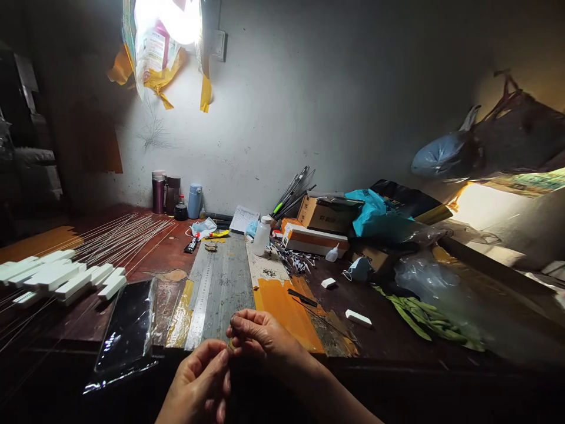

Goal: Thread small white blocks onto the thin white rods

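Observation:
My left hand and my right hand meet at the table's front edge, low in the middle of the view. Both are closed in a pinch, fingertips nearly touching. Something small sits between them, mostly hidden by the fingers, too small to name. Just beyond my hands lies a grey board with a metal ruler along its left side. Orange tape covers the surface behind my right hand. A black strip lies to the right of that tape.
White blocks with thin wires and a black plastic-wrapped packet lie left. A white bottle, boxes, a white block and green pods are further right. Flasks stand by the wall.

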### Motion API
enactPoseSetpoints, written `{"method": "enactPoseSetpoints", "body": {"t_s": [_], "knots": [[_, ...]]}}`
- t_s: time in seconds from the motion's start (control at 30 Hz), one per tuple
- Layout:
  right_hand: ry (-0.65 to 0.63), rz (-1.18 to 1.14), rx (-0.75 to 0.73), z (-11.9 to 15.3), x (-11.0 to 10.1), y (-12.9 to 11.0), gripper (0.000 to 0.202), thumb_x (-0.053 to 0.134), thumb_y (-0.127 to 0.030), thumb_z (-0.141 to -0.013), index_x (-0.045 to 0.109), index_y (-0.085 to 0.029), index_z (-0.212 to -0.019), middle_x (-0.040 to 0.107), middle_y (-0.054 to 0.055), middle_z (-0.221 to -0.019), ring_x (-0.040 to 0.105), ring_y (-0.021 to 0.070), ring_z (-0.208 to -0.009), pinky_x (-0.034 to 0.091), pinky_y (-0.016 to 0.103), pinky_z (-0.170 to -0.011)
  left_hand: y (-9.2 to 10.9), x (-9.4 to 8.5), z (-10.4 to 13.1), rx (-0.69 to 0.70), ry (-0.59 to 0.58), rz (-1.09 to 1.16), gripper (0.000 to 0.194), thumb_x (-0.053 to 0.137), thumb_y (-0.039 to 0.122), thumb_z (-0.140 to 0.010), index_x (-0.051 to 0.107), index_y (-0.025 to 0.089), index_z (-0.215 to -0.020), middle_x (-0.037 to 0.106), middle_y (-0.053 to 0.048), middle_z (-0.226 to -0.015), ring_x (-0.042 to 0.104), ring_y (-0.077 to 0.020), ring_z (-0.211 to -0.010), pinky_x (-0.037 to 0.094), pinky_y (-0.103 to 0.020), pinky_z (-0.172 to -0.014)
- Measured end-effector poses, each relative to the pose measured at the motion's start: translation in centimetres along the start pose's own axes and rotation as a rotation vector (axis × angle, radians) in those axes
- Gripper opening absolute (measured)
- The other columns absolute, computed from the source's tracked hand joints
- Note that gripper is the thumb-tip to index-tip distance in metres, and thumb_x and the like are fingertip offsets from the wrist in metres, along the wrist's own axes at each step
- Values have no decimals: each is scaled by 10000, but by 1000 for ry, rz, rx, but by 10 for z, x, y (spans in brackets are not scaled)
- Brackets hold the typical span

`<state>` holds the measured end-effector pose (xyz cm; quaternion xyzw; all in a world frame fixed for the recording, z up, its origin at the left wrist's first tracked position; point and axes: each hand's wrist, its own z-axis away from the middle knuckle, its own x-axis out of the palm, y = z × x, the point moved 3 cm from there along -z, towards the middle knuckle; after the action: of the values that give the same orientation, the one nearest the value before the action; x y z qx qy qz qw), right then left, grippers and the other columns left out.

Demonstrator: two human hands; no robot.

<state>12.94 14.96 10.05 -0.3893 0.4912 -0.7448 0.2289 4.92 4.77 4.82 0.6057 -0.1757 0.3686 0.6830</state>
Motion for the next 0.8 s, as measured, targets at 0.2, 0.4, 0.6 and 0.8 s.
{"method": "enactPoseSetpoints", "body": {"t_s": [0.2, 0.4, 0.6, 0.8], "knots": [[10, 85, -26, 1, -2, -2, 386, 826, -417, -629, 622, -119, -765, 664, 18, -729, 573, 71, -571, 469, 207, -569, -3, 2, 0, -19, 4, 12, 396, 809, 457, -625, 590, 185, -811, 554, 77, -436, 444, -40, -286, 341, -135, -319], [-24, 80, 4, 1, -8, -4, 388, 828, -407, -630, 612, -114, -764, 672, 15, -703, 540, 44, -492, 419, 199, -549, -8, 5, -3, -21, -12, 31, 398, 802, 468, -629, 589, 187, -813, 558, 80, -437, 449, -42, -280, 341, -129, -311], [-25, 146, 6, 11, -7, -12, 345, 806, -386, -667, 617, -128, -796, 671, 9, -715, 592, 85, -558, 436, 225, -579, -14, 5, -5, -18, -51, 32, 340, 770, 439, -690, 604, 181, -836, 574, 73, -454, 475, -50, -284, 339, -128, -301], [-50, 154, 7, 17, -6, -17, 332, 802, -388, -673, 639, -128, -800, 660, 2, -712, 601, 92, -576, 454, 234, -593, -16, 7, -5, -29, -79, 29, 323, 767, 442, -692, 625, 167, -784, 554, 72, -441, 464, -46, -276, 338, -133, -302]]}}
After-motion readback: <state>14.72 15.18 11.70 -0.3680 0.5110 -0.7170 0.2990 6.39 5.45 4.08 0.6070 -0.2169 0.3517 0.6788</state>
